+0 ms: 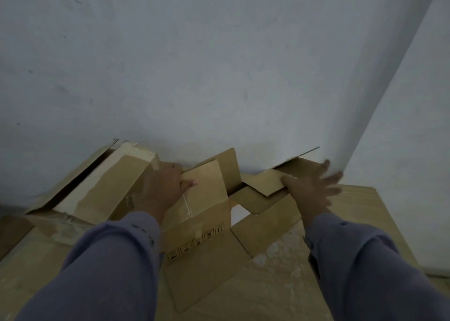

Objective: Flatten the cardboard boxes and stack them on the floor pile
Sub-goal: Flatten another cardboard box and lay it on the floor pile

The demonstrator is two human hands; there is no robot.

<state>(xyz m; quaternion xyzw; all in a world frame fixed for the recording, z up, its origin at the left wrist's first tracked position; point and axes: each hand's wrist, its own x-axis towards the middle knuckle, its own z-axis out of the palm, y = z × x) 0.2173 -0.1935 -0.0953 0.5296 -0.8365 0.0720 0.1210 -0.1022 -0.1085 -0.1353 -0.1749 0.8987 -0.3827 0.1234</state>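
Your left hand (165,186) grips a flap of the half-flattened box (202,223) at 12 o'clock; right hand (309,189), fingers spread & blurred, presses a flap at 1 o'clock, w/ pile (280,291) beneath.

Both arms are extended forward toward twelve o'clock, clad in grey-purple sleeves (104,267). The left hand (165,186) is laid palm down, its fingers curled over toward one o'clock and its thumb (188,183) pressed flat toward three o'clock. The right hand (309,186) is held palm down with fingers (332,178) spread wide toward two o'clock, blurred at the tips.
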